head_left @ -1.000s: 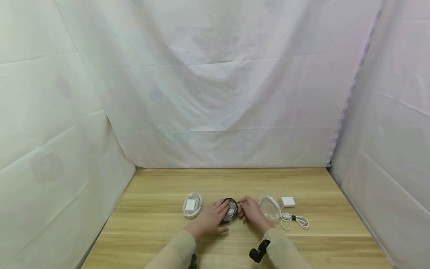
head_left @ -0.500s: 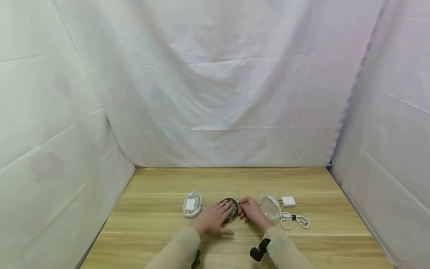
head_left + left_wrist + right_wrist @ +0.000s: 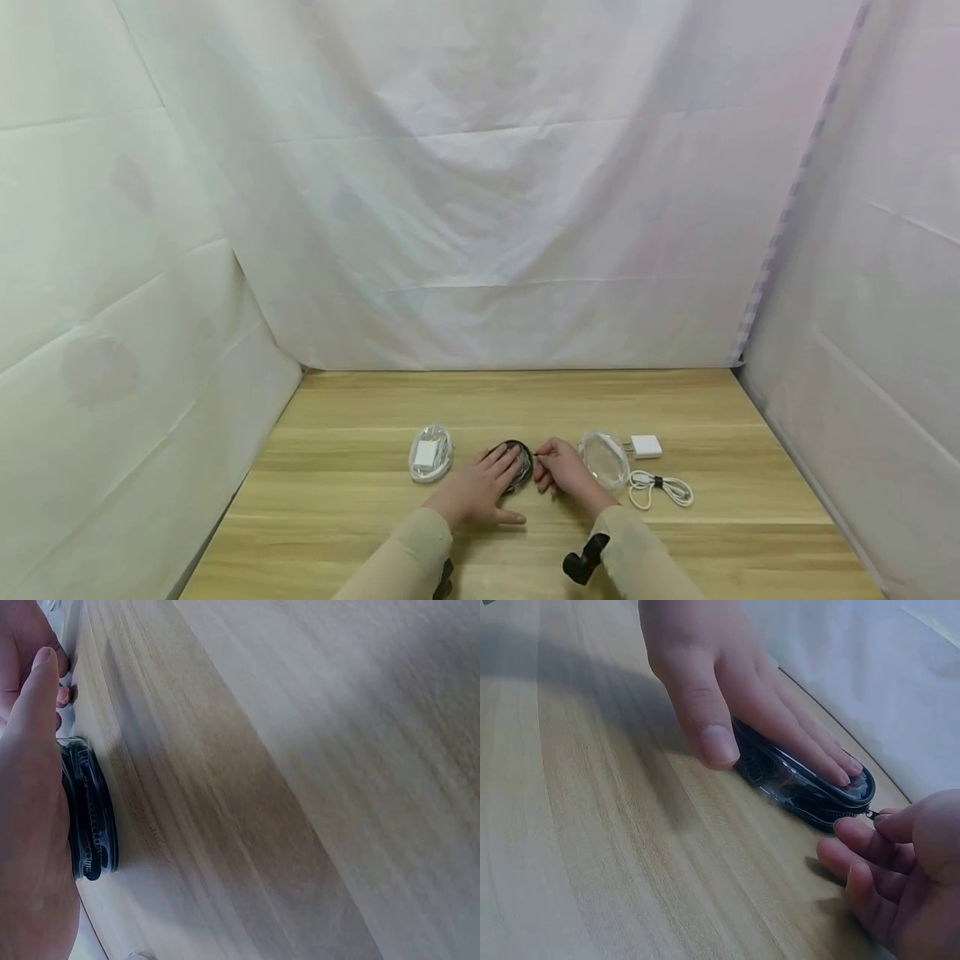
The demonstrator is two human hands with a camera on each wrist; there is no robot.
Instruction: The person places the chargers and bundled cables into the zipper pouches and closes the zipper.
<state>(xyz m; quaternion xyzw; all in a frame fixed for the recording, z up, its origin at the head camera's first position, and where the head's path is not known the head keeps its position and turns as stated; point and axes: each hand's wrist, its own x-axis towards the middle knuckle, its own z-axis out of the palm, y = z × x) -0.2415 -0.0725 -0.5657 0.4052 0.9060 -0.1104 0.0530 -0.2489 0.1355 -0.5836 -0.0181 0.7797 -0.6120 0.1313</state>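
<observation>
A small round black zipper case with a clear top lies on the wooden table. My left hand rests over it with fingers spread and straight, hiding much of the lid. In the right wrist view the thumb of that hand sticks out past the near side of the case. My right hand is at the right end, pinching the zipper pull between thumb and forefinger, its other fingers loosely bent. The left wrist view shows the zipper teeth along the side of the case.
To the left lies a white-rimmed clear case with a white charger and cable inside. On the right are another white-rimmed clear case, a white plug charger and a white cable bundled by a black strap. White curtains surround the table.
My left hand has slid a little to the right over the black case, covering more of its lid. My right hand stays at the zipper pull.
</observation>
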